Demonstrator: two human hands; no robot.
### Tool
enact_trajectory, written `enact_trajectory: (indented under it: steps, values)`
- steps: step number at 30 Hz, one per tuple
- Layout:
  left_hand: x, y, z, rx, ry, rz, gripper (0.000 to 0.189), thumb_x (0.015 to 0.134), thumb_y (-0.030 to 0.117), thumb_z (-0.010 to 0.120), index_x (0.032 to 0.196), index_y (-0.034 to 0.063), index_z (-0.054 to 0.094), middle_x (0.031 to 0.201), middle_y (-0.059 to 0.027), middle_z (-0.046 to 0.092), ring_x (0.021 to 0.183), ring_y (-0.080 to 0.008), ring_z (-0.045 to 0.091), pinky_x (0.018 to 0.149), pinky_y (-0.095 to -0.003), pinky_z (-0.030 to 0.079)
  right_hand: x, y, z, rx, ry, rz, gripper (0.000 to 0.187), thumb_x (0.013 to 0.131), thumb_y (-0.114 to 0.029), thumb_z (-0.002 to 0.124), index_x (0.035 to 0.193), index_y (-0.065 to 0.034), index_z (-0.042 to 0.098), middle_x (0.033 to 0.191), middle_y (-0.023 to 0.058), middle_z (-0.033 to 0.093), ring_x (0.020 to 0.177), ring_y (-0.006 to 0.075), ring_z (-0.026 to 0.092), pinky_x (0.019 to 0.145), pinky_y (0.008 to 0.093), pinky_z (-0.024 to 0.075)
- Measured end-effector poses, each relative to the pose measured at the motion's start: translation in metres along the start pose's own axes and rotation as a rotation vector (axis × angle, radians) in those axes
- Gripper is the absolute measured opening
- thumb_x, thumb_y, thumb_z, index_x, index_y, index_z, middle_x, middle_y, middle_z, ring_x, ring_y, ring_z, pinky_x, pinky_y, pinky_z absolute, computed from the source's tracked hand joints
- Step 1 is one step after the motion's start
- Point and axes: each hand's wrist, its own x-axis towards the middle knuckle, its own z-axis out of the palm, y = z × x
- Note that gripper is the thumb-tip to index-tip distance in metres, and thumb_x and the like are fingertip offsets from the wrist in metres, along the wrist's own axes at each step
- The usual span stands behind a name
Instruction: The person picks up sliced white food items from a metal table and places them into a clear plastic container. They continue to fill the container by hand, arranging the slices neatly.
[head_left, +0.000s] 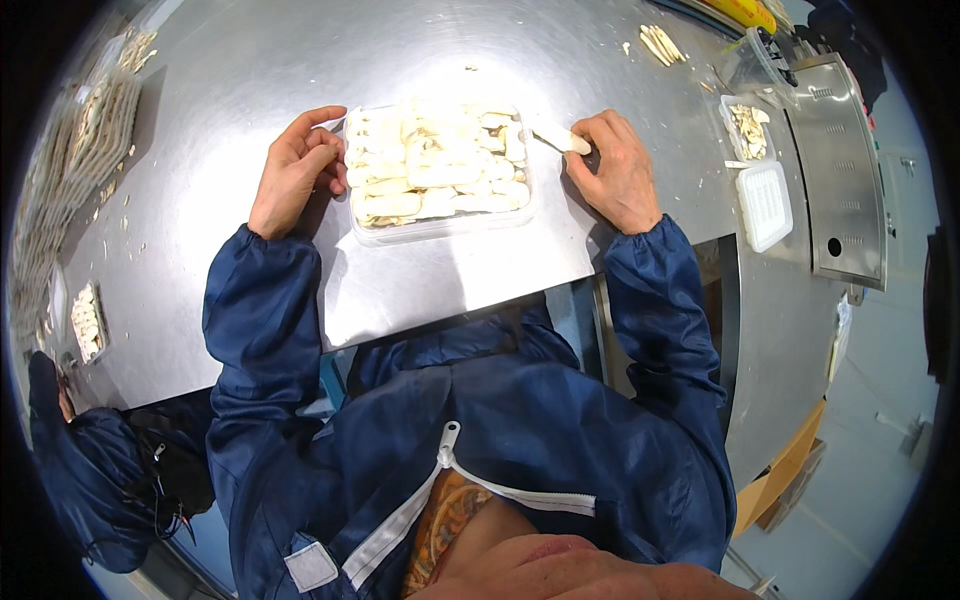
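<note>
In the head view, a clear plastic tray (442, 229) filled with rows of pale, cream-coloured food pieces, perhaps sliced mushrooms, stands on the metal table in front of me. My left hand (300, 169) is at the tray's left edge, fingers curled and thumb against the forefinger; whether it grips the rim cannot be told. To the right of the tray, my right hand (616, 169) pinches a pale piece (576, 144) between thumb and fingers. A thin dark blade or edge runs beside that piece towards the tray. Bright glare washes out part of the food.
Stacked filled trays (90, 150) line the left side, with a smaller filled tray (88, 322) below. Pale sticks (661, 45) lie at the upper right. A container of slices (748, 131), a white lid (765, 206) and a steel unit (844, 172) are at right. A co-worker sits lower left.
</note>
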Motion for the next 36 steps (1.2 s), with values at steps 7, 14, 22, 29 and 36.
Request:
enact_trajectory:
  steps: [7,14,22,29,36]
  values:
    - [0.003,-0.004,-0.002,0.039,-0.048,0.043,0.038,0.096,0.000,0.045,0.133,-0.0031,0.049,0.085,-0.0062,0.060,0.064,-0.0115,0.059,0.059,-0.0221,0.050,-0.003,-0.025,-0.017,0.110,0.074,-0.068,0.018,0.073,-0.007,0.067,0.089,0.0001,0.061,0.086,0.0144,0.059,0.083,0.0321,0.059,0.072,0.0403,0.0471]
    - [0.001,-0.005,-0.001,0.072,-0.030,0.066,0.036,0.098,0.002,0.047,0.134,-0.0009,0.051,0.084,-0.0039,0.060,0.063,-0.0080,0.058,0.058,-0.0182,0.051,0.000,-0.091,0.011,0.143,-0.007,-0.346,0.025,0.073,-0.009,0.068,0.094,-0.0016,0.059,0.089,0.0109,0.056,0.082,0.0256,0.055,0.071,0.0363,0.0424]
    - [0.002,-0.007,-0.006,0.124,-0.037,0.095,0.037,0.097,0.002,0.046,0.134,-0.0021,0.050,0.085,-0.0070,0.062,0.064,-0.0112,0.061,0.061,-0.0210,0.054,0.001,-0.093,0.026,0.103,-0.023,-0.368,0.025,0.072,-0.008,0.068,0.094,-0.0011,0.059,0.088,0.0096,0.054,0.079,0.0234,0.053,0.069,0.0357,0.0404]
    - [0.000,-0.005,-0.005,0.122,-0.009,0.066,0.037,0.097,0.002,0.047,0.134,0.0001,0.053,0.085,-0.0045,0.061,0.063,-0.0091,0.058,0.058,-0.0188,0.051,0.000,-0.075,0.006,0.164,0.130,-0.277,0.025,0.075,-0.009,0.066,0.098,-0.0011,0.062,0.090,0.0121,0.060,0.080,0.0240,0.058,0.069,0.0348,0.0426]
    - [-0.001,-0.002,-0.006,0.068,-0.015,0.044,0.039,0.093,-0.001,0.046,0.132,-0.0010,0.051,0.084,-0.0058,0.059,0.064,-0.0113,0.059,0.059,-0.0222,0.049,-0.007,0.028,-0.048,0.019,0.340,0.194,0.020,0.080,-0.008,0.064,0.099,-0.0012,0.067,0.093,0.0121,0.064,0.082,0.0243,0.061,0.074,0.0361,0.0497]
